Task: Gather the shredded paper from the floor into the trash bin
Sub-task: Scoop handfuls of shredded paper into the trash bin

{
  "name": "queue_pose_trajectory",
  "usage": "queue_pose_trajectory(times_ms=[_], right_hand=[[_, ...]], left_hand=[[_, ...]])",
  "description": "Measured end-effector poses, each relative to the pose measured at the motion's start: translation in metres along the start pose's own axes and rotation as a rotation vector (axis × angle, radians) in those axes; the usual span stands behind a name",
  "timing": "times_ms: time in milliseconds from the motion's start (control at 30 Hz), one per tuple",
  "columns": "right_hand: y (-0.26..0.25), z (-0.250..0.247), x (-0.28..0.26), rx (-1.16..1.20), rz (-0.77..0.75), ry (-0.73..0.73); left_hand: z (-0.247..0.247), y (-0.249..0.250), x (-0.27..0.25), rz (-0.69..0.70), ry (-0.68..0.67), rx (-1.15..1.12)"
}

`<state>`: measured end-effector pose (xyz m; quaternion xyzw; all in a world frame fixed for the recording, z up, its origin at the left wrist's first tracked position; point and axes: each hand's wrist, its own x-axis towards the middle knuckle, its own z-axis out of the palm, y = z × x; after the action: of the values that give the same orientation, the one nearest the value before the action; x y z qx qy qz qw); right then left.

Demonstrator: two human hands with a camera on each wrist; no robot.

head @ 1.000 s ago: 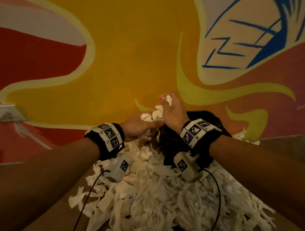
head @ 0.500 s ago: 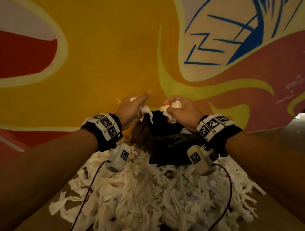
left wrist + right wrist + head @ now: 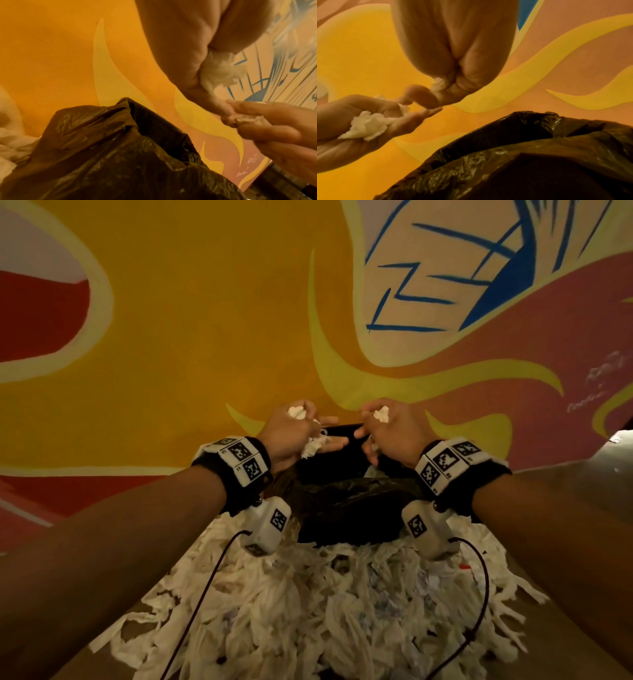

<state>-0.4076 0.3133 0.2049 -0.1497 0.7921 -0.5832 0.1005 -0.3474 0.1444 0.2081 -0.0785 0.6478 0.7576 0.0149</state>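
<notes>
Hands are hovering above the trash bin (image 3: 346, 508): left hand (image 3: 291, 433) and right hand (image 3: 394, 429) are each clutching shredded paper (image 3: 297, 411) in curled fingers (image 3: 330, 421).

I'm indoors by a painted wall mural (image 3: 212, 313) of yellow, red and blue swirls beyond my hands; what kind of building I cannot tell. Shredded paper (image 3: 308, 611) litters the floor (image 3: 78, 659) below my wrists.
</notes>
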Motion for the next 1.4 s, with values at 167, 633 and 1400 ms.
queue_pose_trajectory(times_ms=[167, 633, 1400], right_hand=[[0.000, -0.003, -0.002, -0.144, 0.012, -0.021], [0.002, -0.006, 0.001, -0.619, -0.001, -0.127], [0.010, 0.035, 0.011, -0.807, -0.195, -0.374]], left_hand=[[-0.001, -0.005, 0.003, -0.007, 0.007, 0.059], [0.004, -0.020, 0.033, 0.025, 0.043, 0.423], [-0.070, -0.021, 0.013, 0.482, 0.299, 1.196]])
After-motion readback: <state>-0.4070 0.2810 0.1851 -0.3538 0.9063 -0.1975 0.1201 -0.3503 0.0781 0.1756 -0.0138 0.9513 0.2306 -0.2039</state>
